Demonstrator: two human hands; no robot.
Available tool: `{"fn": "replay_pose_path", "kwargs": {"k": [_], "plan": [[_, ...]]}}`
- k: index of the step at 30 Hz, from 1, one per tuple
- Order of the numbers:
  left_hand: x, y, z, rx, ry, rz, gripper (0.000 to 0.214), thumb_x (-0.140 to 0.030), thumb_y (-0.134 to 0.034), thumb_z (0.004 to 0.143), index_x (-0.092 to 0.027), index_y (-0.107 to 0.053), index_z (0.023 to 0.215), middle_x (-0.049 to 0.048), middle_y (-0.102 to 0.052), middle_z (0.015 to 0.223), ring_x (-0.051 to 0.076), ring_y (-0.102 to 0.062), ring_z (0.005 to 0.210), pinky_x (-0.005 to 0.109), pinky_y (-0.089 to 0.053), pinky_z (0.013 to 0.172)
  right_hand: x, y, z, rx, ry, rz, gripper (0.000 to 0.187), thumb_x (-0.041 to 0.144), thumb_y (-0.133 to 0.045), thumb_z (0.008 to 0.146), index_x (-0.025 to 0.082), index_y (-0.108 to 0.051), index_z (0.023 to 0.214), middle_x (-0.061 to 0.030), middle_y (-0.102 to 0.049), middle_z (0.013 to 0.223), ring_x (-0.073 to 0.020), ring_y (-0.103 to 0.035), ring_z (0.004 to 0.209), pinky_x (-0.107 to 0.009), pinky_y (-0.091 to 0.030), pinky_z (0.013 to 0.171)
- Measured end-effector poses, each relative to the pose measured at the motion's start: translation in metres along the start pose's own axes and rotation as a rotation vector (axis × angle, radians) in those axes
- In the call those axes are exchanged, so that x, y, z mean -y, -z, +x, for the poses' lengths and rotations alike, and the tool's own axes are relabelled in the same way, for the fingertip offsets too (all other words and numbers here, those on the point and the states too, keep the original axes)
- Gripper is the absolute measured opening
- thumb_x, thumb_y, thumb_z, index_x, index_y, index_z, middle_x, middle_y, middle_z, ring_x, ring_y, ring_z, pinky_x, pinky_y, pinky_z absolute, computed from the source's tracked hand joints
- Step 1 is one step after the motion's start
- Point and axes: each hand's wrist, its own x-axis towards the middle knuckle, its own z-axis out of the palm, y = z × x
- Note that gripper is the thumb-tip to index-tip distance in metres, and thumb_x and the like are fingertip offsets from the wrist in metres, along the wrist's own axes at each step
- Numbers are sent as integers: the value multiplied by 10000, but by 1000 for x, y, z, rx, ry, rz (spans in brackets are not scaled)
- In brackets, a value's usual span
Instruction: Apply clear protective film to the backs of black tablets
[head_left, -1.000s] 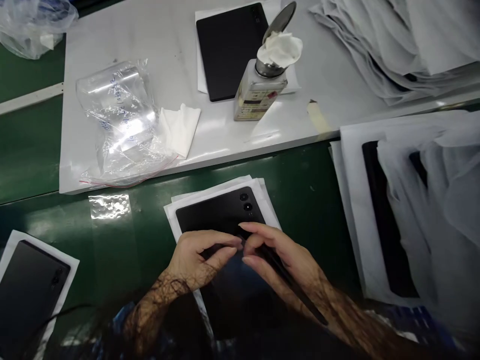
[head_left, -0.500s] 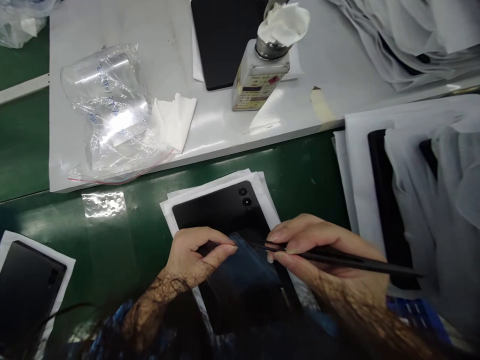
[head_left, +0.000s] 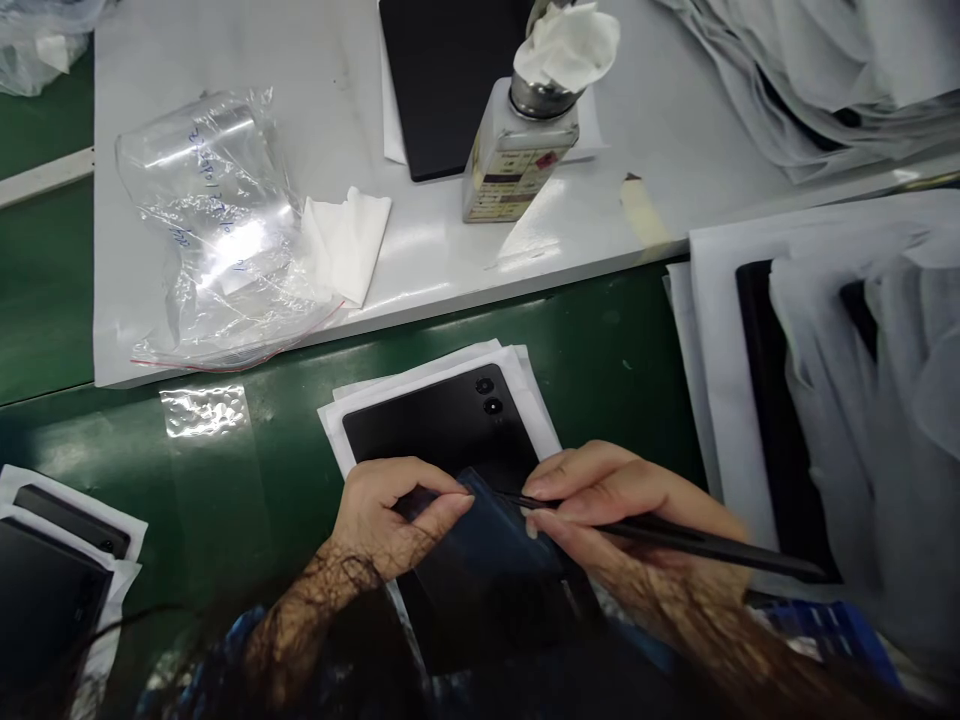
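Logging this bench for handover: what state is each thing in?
Black tablet, back up on white paper.
Clear film, covering the tablet's lower half.
Left hand, touching the film's edge.
Right hand, holding black tweezers at the film's edge.
Dispenser bottle, upright, tissue in its mouth.
Plastic zip bag, crumpled.

We're at an electronics assembly line in a factory: a green conveyor belt (head_left: 615, 340) runs alongside a white worktop (head_left: 187, 60), with dark tablets (head_left: 427, 425) on paper sheets (head_left: 525, 385), a solvent dispenser bottle (head_left: 510, 170) and a plastic zip bag (head_left: 202, 230).
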Motion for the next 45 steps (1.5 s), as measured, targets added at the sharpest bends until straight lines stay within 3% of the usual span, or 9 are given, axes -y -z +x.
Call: {"fn": "replay_pose_path", "kwargs": {"k": [4,7,10,12,15,18,22,29,45], "plan": [[-7,0,5,-2,9,25,151,-249,-977,913,-293,-1005,771,41,-972,719,247,-875,546,292,-698,556,0,-3,-9,20,60,-2,288,231,-1042,1012,482,-1028,1151,-56,-943,903,-327,-896,676,-462,-775,543],[0,0,1,-4,-34,48,150,-227,-961,950,-286,-1005,820,30,-973,728,227,-853,527,273,-669,539,0,-9,-7,8,57,46,232,258,-1055,1013,461,-1030,1124,-55,-933,886,-310,-872,646,-439,-740,512],[14,-3,-6,0,-86,61,137,-233,-957,990,-302,-1010,885,9,-963,721,201,-793,471,276,-665,542,-7,-11,12,-154,-56,173,195,274,-1117,955,408,-977,943,-27,-914,854,-238,-791,580,-362,-669,477],[21,-5,-11,-12,-81,79,119,-286,-971,998,-333,-1012,896,0,-948,706,210,-777,463,305,-696,566,-17,-8,30,-227,-178,274,274,307,-1179,886,364,-916,832,-2,-884,807,-207,-769,578,-318,-645,484],[25,-7,-18,-77,-48,120,110,-347,-974,989,-374,-1006,887,-5,-945,720,244,-825,529,361,-758,663,-32,1,50,-212,-317,363,388,370,-1240,808,313,-858,772,9,-859,788,-187,-778,608,-309,-687,555],[25,-6,-21,-84,-82,136,106,-314,-964,977,-383,-998,905,-13,-949,735,243,-841,546,341,-727,626,-41,6,53,-198,-360,393,433,414,-1251,815,297,-835,787,7,-854,805,-182,-777,627,-318,-714,596],[23,-4,-19,-68,-93,149,151,-245,-951,967,-390,-987,944,-34,-959,757,228,-859,557,307,-707,608,-43,3,50,-195,-355,386,432,425,-1248,818,297,-837,785,16,-841,783,-187,-772,611,-323,-711,571],[20,-6,-10,-88,-277,179,187,-168,-889,959,-350,-906,923,-69,-929,715,186,-816,479,249,-656,539,-43,-1,50,-210,-320,325,376,345,-1212,818,303,-839,791,33,-841,779,-186,-777,598,-317,-705,556],[21,-4,-15,-65,-241,198,194,-177,-886,978,-361,-937,940,-58,-945,741,199,-842,518,272,-701,607,-53,0,44,-215,-242,242,405,437,-1158,940,292,-791,848,23,-823,852,-169,-744,628,-323,-699,587]]}}
